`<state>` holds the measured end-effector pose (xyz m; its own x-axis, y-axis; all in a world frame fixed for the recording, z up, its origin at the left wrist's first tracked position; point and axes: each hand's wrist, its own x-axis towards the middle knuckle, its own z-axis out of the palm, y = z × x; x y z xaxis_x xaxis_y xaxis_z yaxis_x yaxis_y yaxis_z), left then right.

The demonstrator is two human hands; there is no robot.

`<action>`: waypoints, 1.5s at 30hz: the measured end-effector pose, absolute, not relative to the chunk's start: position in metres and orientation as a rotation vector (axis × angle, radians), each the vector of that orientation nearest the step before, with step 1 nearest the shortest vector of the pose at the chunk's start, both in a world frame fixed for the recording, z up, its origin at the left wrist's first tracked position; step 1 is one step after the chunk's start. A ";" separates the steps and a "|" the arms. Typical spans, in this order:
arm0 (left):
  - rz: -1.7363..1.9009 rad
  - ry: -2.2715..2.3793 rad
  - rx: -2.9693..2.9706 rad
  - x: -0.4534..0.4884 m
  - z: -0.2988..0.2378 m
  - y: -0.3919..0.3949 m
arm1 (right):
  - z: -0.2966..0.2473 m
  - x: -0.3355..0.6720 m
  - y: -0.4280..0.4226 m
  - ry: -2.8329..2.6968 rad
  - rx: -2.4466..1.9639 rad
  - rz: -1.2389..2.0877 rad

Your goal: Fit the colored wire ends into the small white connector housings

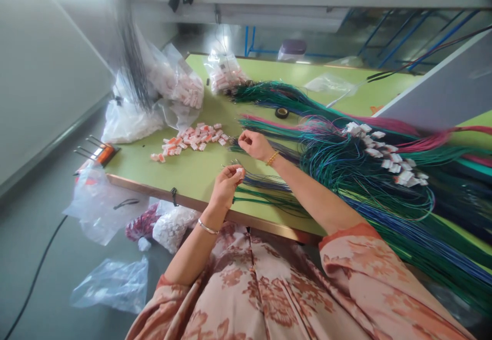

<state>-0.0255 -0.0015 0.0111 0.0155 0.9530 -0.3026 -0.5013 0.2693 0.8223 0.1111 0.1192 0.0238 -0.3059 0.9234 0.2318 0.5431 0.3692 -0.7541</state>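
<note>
My left hand (224,186) is closed in a pinch on a small white connector housing (240,171), just above the near edge of the table. Slightly farther away, my right hand (257,146) has its thumb and fingers pressed together beside the tips of a dark wire bundle (286,151). Whatever sits between those fingertips is too small to make out. Loose white-and-orange connector housings (198,136) lie in a pile left of my right hand. Wires fitted with white connectors (392,158) rest in a tangle to the right.
Clear bags of housings (184,91) stand at the table's back left. Black tape (282,113) lies by the green wires (269,94). An orange pronged fixture (102,154) sits at the left corner. A grey panel (442,83) rises at right; plastic bags (115,283) lie on the floor.
</note>
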 end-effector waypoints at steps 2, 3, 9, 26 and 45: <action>1.247 0.961 0.573 -0.024 0.012 0.000 | 0.029 0.111 0.112 -1.908 -1.206 0.808; 1.255 0.938 0.565 -0.024 0.013 0.000 | 0.032 0.112 0.106 -1.881 -1.178 0.842; 1.256 0.822 0.492 -0.020 0.018 0.005 | 0.040 0.129 0.067 -1.769 -1.134 0.987; 1.227 0.778 0.488 -0.013 0.017 0.006 | 0.035 0.144 0.024 -1.884 -1.239 0.795; 1.318 0.849 0.598 -0.007 0.014 0.004 | 0.033 0.138 0.020 -1.944 -1.207 0.729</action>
